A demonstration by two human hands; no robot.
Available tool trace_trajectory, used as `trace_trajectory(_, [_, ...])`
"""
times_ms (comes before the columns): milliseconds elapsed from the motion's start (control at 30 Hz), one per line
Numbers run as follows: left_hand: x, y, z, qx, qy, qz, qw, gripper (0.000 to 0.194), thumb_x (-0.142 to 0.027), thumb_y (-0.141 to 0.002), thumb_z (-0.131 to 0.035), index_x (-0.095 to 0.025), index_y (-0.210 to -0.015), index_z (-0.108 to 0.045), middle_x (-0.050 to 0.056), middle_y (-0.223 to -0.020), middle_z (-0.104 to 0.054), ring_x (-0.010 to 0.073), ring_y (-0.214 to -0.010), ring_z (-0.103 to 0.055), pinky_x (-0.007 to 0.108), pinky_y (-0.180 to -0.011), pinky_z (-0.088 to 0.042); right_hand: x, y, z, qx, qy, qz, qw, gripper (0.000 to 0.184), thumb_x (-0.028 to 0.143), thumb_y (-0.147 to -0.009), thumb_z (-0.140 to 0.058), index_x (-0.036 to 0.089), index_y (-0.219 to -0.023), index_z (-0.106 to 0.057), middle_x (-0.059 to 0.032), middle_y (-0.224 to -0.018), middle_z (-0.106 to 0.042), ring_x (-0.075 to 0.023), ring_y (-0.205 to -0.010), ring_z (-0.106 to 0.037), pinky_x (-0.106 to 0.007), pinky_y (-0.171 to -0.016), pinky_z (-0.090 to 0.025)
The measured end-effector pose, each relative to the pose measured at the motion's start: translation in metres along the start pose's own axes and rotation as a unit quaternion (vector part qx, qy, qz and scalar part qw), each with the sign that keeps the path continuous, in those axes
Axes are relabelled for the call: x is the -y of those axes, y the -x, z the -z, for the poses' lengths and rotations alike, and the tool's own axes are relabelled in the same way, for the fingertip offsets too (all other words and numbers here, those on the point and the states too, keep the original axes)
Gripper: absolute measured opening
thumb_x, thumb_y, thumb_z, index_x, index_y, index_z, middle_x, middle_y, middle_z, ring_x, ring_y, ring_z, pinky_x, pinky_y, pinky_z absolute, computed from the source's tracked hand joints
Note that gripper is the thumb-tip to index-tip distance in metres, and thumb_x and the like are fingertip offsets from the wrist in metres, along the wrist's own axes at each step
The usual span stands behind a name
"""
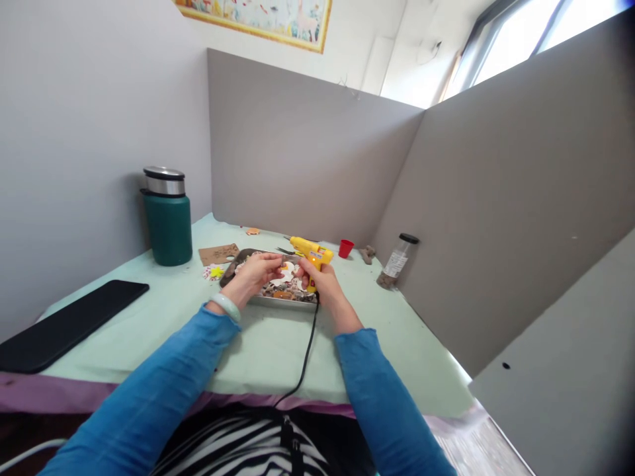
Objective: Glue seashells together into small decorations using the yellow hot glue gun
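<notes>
I've right grip [327, 284] closed on glue gun [311, 249] handle, likely light, stiff; left grip [254, 273] pinched, contents unclear.

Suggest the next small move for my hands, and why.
I'd probably ease the left hand slightly away from the nozzle of the yellow glue gun: its fingertips look close to that tip, over the metal tray, while the right hand grips the handle.
</notes>
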State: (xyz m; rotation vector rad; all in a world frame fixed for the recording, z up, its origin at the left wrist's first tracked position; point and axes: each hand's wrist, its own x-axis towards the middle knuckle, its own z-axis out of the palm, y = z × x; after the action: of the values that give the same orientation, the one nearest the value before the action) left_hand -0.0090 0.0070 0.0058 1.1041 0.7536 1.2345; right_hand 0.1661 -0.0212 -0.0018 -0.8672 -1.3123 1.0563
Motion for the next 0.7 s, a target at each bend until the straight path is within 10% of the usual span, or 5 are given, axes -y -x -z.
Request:
trace_trajectory(233, [-0.009, 0.005, 0.001, 0.009, 0.11, 0.087, 0.99, 0.012, -0.008, -0.075, -0.071, -0.014, -0.081, -0.064, 0.001, -0.071, -0.063, 0.0095, -0.059, -0.06, 0.023, -0.061, -0.054, 0.006, 0.003, 0.01, 0.056, -0.014, -0.026, 0.998, 0.046, 0.062, -0.073, -0.07, 0.017, -0.083, -0.067, 0.0013, -0.061, -0.061, -0.0075, -0.043, -0.044, -0.022, -0.044, -0.043])
trace_trajectory(700, [-0.015, 0.01, 0.0, 0.029, 0.154, 0.062, 0.986, 0.01, -0.008, -0.076, -0.067, -0.015, -0.081, -0.063, 0.0, -0.068, -0.061, 0.0076, -0.058, -0.058, 0.018, -0.058, -0.051, 0.01, 0.006, 0.012, 0.08, 0.026, -0.045, 0.995, 0.042, 0.057, -0.072, -0.073, 0.016, -0.077, -0.067, 0.0008, -0.056, -0.061, -0.0084, -0.04, -0.044, -0.023, -0.041, -0.037])
